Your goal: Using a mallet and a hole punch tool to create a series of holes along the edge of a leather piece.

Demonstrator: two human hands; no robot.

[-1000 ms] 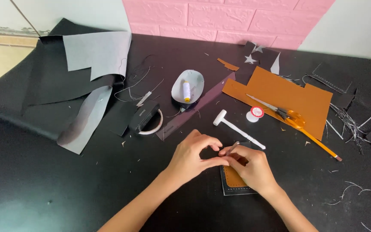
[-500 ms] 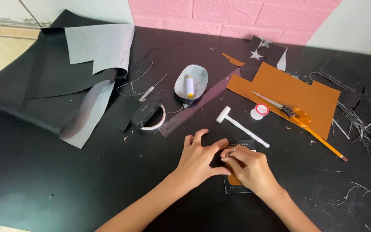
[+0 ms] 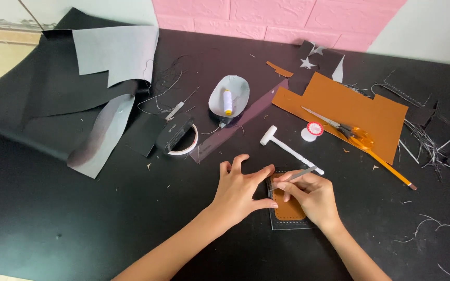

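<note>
Nearest, on the black tabletop [image 3: 53, 218], the left hand [image 3: 240, 190] lies flat with fingers spread, pressing the left edge of a small brown leather piece [image 3: 290, 208] that rests on a black stitched patch [image 3: 287, 225]. The right hand [image 3: 312, 195] pinches a thin metal tool [image 3: 302, 173] against that leather. Just beyond lie a white mallet [image 3: 287, 147], a tape roll [image 3: 180, 138] and a clear ruler [image 3: 240, 120]. Farther right, orange-handled scissors [image 3: 347, 130] rest on a large brown sheet [image 3: 350, 106]. Farther left, black and grey sheets [image 3: 79, 78] curl. A pink brick wall [image 3: 277, 15] closes the far side.
</note>
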